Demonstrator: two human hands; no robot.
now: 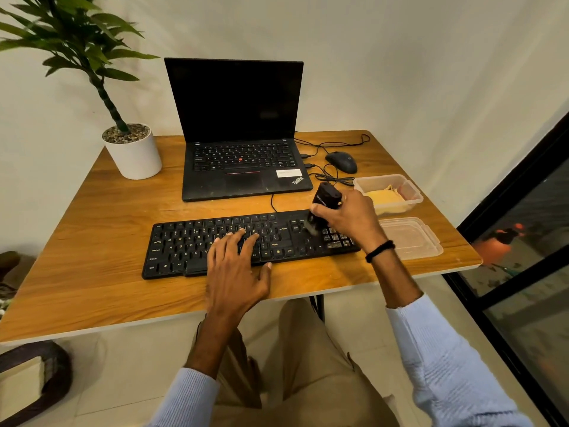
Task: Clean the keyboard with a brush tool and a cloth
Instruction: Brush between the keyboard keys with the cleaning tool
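A black keyboard (191, 245) lies across the front of the wooden table (101, 272). My left hand (237, 269) rests flat on its middle keys with the fingers spread. My right hand (348, 215) grips a black brush tool (323, 201), tilted, with its blurred bristle end down on the keys just left of the number pad. A yellow cloth (385, 198) lies in a clear plastic box (409, 192) to the right of that hand.
An open black laptop (240, 134) stands behind the keyboard, with a black mouse (341, 161) and cables to its right. A clear lid (409, 238) lies at the table's right edge. A potted plant (132, 152) occupies the back left corner.
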